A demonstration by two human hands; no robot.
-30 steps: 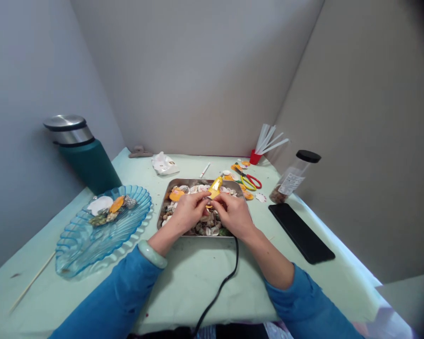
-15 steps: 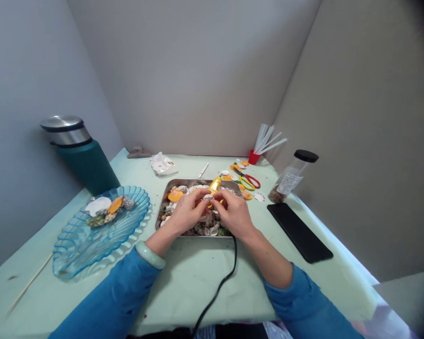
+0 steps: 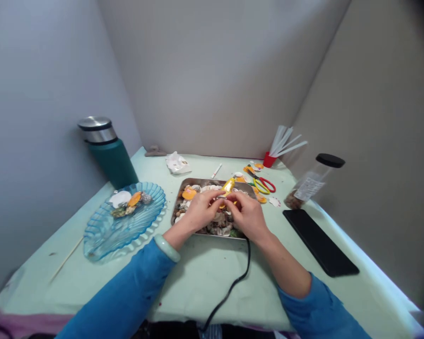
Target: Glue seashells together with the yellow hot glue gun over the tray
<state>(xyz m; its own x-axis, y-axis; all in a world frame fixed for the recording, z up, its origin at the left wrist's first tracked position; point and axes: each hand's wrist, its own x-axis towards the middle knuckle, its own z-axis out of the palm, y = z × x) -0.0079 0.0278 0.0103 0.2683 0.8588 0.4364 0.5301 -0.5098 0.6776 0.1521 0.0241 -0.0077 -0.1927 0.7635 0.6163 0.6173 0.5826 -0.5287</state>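
Both hands meet over a steel tray [image 3: 179,203] filled with several seashells. My left hand [image 3: 201,210] pinches a small pale shell at its fingertips. My right hand [image 3: 248,215] is closed around a yellow glue gun [image 3: 228,186], whose nozzle points up and away; its black cord [image 3: 233,282] trails back toward me across the table. The fingertips of the two hands touch over the shell, so the shell itself is mostly hidden. I wear blue sleeves and a pale green bangle [image 3: 167,247] on the left wrist.
A blue glass shell-shaped dish [image 3: 120,226] with a few shells sits at left, a teal flask [image 3: 109,153] behind it. Scissors [image 3: 263,182], a red cup of white sticks [image 3: 270,159], a jar [image 3: 313,181] and a black phone [image 3: 320,242] lie right. A wooden skewer [image 3: 65,259] rests at far left.
The view has shifted so everything sits further right in the picture. My hands stay together over the tray, fingers working slightly on the small shell; the glue gun remains held.
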